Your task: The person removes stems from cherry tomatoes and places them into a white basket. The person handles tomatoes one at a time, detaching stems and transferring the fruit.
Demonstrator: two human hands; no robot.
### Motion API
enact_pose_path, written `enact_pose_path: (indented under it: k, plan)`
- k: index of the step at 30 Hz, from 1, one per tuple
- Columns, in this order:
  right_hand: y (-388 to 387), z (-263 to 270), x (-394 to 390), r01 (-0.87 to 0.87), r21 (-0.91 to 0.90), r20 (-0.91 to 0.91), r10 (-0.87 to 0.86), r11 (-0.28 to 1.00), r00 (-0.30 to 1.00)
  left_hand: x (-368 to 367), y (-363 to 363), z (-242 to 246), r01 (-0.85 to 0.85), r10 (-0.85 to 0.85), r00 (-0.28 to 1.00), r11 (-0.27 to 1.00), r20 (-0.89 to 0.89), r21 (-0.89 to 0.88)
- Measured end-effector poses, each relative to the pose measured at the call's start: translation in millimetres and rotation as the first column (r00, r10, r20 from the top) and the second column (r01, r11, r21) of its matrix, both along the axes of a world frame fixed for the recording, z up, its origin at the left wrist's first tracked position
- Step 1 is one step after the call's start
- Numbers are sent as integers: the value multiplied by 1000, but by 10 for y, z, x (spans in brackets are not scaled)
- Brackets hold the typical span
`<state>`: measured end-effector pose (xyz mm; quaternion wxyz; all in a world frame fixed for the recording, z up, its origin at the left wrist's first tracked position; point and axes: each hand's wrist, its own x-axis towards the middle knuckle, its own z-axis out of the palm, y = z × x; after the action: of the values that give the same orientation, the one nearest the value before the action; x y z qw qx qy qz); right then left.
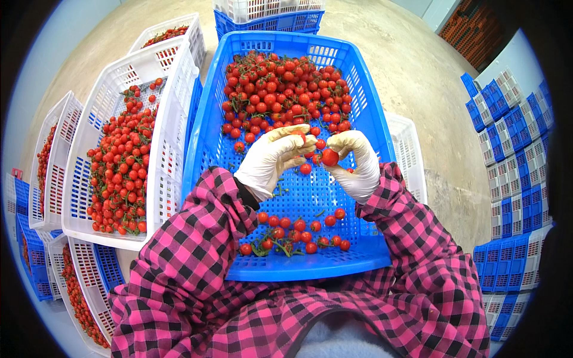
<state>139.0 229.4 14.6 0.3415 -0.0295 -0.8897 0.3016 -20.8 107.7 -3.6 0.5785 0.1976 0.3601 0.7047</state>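
Note:
A blue plastic crate [286, 272] with perforated walls stands before me. At its far end lies a heap of red cherry tomatoes [277, 96], many with green stems. Above the crate's middle, my gloved left hand [275, 152] holds a cherry tomato [299, 135] against its fingers. Close to its right, my gloved right hand [356, 165] pinches another cherry tomato [330, 157] between thumb and forefinger. Several more tomatoes show between and below the hands; whether some are held cannot be told. Near me, loose tomatoes [294, 236] and green stem pieces [282, 246] lie on the crate floor.
To the left, a white crate [172, 129] holds many tomatoes, with more filled crates around it. Stacked white and blue crates [268, 20] stand beyond the far end. A white crate [407, 156] sits to the right, and tall crate stacks [515, 170] line the right side.

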Motion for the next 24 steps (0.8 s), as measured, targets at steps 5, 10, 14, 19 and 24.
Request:
enact_pose_path:
  k: [5, 10, 14, 19, 24]
  plan:
    - [-43, 40, -30, 56, 39, 111, -60, 998, 992, 85, 5, -66, -125, 126, 925, 992, -359, 28]
    - [-66, 23, -32, 58, -141, 231, -24, 988, 973, 202, 10, -81, -94, 118, 949, 991, -291, 94]
    - [-33, 32, -6, 62, -747, 223, 162, 662, 961, 178, 3, -77, -64, 108, 945, 987, -307, 149]
    - [101, 96, 24, -77, -963, 15, 333, 259, 943, 163, 10, -73, -79, 117, 946, 987, -301, 137]
    - [85, 29, -54, 50, -998, 59, 339, 34, 939, 201, 30, -130, -55, 83, 857, 996, -509, 69]
